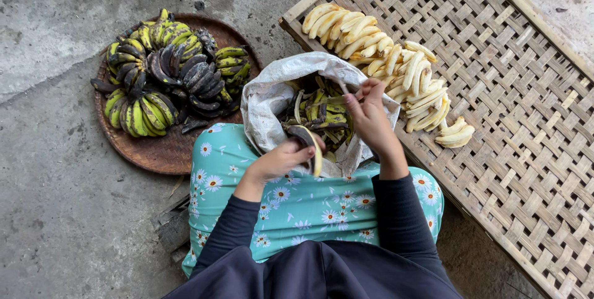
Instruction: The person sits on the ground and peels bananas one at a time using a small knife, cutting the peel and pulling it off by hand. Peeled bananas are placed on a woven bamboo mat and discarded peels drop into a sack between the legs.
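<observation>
My left hand (281,158) holds a dark-skinned banana (307,140) with its pale flesh partly bared, just over my lap. My right hand (369,114) is raised over the open white sack (267,98) and pinches a thin strip of peel (342,85) between its fingertips. The sack sits between my knees and is filled with green and black banana peels (323,113). Peeled pale yellow bananas (396,64) lie in rows on the woven bamboo tray (513,107) to the right of my right hand.
A round brown woven tray (161,150) at the left carries several bunches of unpeeled green, yellow and blackened bananas (167,79). My lap is covered by a teal cloth with daisies (309,206). The ground around is grey concrete (55,169).
</observation>
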